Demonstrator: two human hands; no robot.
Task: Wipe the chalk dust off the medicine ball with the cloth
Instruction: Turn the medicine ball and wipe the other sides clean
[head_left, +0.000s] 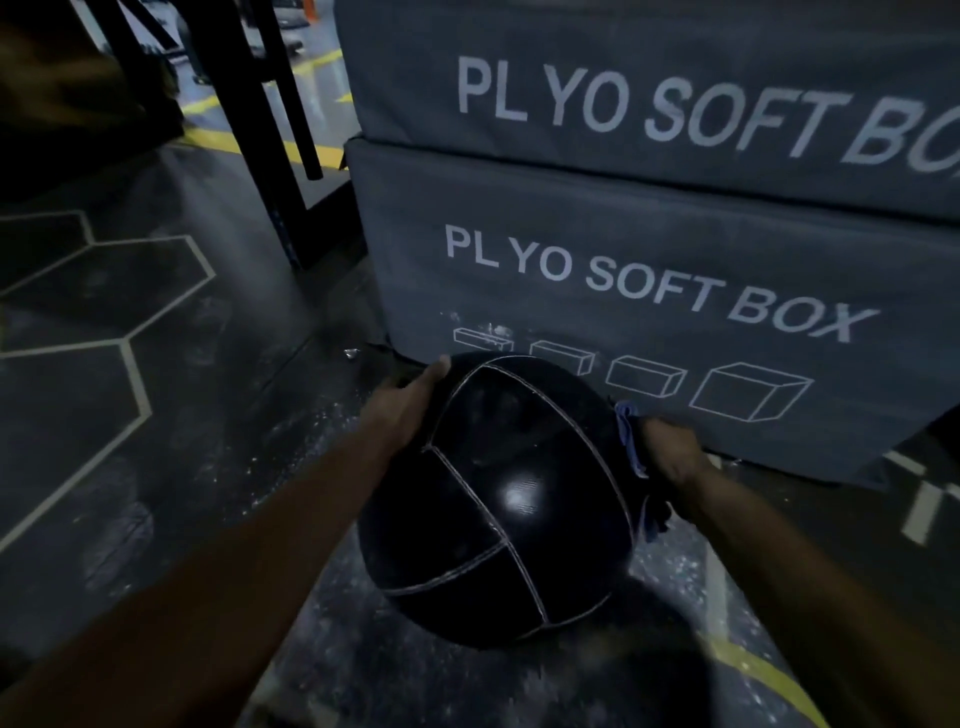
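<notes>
A black medicine ball (498, 509) with pale stitched seams sits low in the middle of the view, above a dark floor. My left hand (410, 397) lies flat against its upper left side, fingers straight. My right hand (670, 452) is on the ball's right side and grips a bluish cloth (631, 441) bunched between palm and ball. A lower tail of the cloth hangs down by the ball's right edge. The ball's top panels look shiny, with a light reflection.
Two stacked grey plyo soft boxes (649, 249) stand just behind the ball. A black metal rack leg (270, 156) rises at the upper left. White chalk specks dot the dark floor (291, 431) around the ball. Yellow floor lines run at the lower right.
</notes>
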